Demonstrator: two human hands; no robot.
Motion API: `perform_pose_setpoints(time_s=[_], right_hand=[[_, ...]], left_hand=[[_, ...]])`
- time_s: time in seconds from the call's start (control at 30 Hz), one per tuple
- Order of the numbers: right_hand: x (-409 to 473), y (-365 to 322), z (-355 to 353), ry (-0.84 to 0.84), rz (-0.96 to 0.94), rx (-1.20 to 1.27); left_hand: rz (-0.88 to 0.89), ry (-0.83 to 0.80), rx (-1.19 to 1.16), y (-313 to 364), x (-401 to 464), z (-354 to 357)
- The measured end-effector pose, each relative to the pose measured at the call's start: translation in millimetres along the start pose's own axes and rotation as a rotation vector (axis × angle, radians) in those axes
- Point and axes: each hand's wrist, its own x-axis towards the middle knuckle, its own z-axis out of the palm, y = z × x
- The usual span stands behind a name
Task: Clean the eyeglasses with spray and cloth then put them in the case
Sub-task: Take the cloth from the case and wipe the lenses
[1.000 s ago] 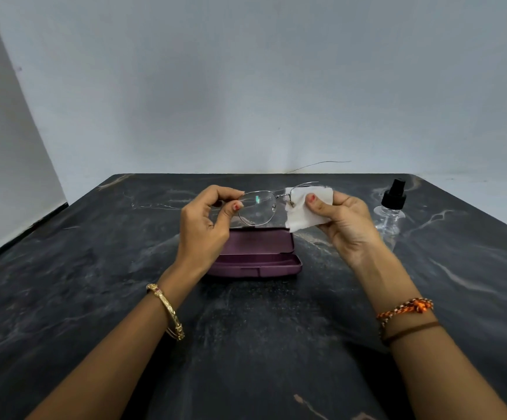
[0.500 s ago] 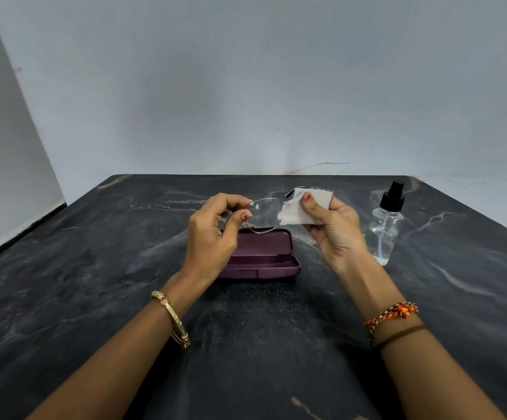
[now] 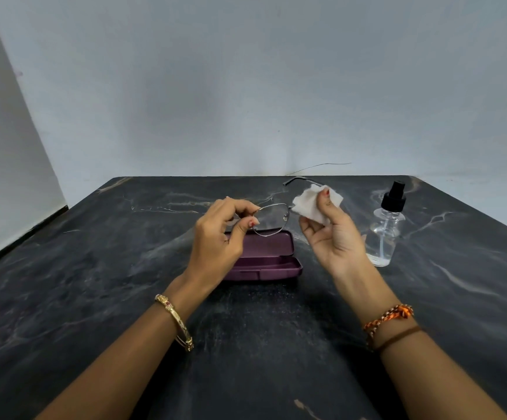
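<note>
Eyeglasses (image 3: 272, 219) held above the open case (image 3: 264, 256): your left hand (image 3: 219, 237) pinches the frame, right hand (image 3: 331, 234) pinches the cloth (image 3: 310, 201) just beside the lens. Wiping step; next press cloth onto lens, then case them.

Eyeglasses (image 3: 272, 219) above case (image 3: 264, 256) — bottle (image 3: 385, 234) right.

Views: one, head-worn.
Facing: forward and down across the dark table (image 3: 100, 298) toward the far wall (image 3: 246, 86).
Nearness: forearms enter from the near edge.
</note>
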Motion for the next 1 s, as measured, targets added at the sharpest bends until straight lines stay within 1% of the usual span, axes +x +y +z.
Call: perform_pose_setpoints(time_s=[0.1,0.17,0.3,0.37,0.43,0.57,0.67,0.73,0.8,0.87,1.0], right_hand=[[-0.2,5.6,2.0,-0.069,-0.003,0.022],[0.3,5.4,0.9,-0.107,0.001,-0.026],[0.7,-0.7,-2.1,-0.146,-0.053,-0.354],[1.0,-4.3,-3.4,-0.137,-0.064,-0.426],[1.7,-6.8,-3.7,-0.109,-0.030,-0.389],[1.4,-6.8,-2.7,-0.066,0.060,-0.222],[-1.1,-2.7,0.4,-0.076,0.087,-0.073],[-2.4,-0.3,2.2,-0.095,0.081,-0.031],[-3.3,0.2,2.8,-0.123,0.069,-0.069],[-3.0,-0.2,2.6,-0.141,0.052,-0.161],[-0.6,-3.8,0.5,-0.091,-0.002,-0.309]], left_hand=[[-0.034,0.036,-0.010,-0.8,1.0,-1.0],[-0.075,0.062,-0.039,-1.9,2.9,-3.5],[-0.092,0.097,-0.046,-5.4,8.6,-8.8],[-0.093,0.099,-0.045,-5.8,10.0,-10.6],[-0.088,0.091,-0.041,-5.1,10.3,-11.2],[-0.108,0.076,-0.051,-4.5,9.3,-8.8],[-0.127,0.072,-0.058,-5.4,7.7,-6.8],[-0.124,0.069,-0.049,-6.3,7.1,-6.8],[-0.116,0.073,-0.043,-6.4,7.2,-7.7],[-0.098,0.077,-0.033,-6.3,7.4,-9.1],[-0.040,0.050,0.010,-2.8,7.4,-10.1]])
